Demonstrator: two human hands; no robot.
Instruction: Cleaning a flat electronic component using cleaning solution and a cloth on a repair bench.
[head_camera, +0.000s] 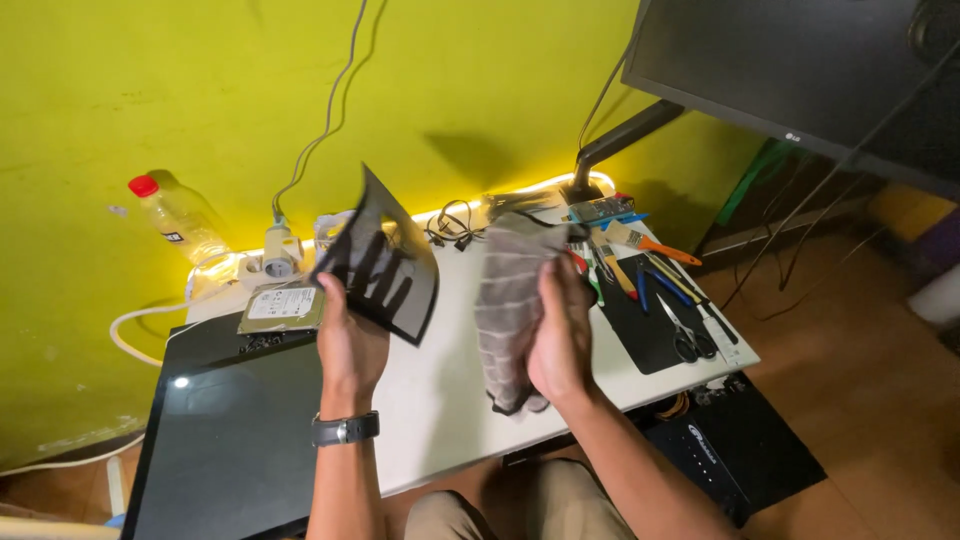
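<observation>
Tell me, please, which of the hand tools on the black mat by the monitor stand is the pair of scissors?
The scissors lie at the mat's near end, with two looped black handles; the other tools are straight-handled.

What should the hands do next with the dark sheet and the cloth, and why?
Probably bring the grey cloth in the right hand across to the dark sheet. The left hand holds the sheet up, tilted, and the two are apart above the white table.

Your left hand (350, 340) is raised, palm away, fingers pinched shut, a watch on the wrist. Your right hand (562, 340) is lifted beside it, fingers curled closed, forearm angled inward.
</observation>
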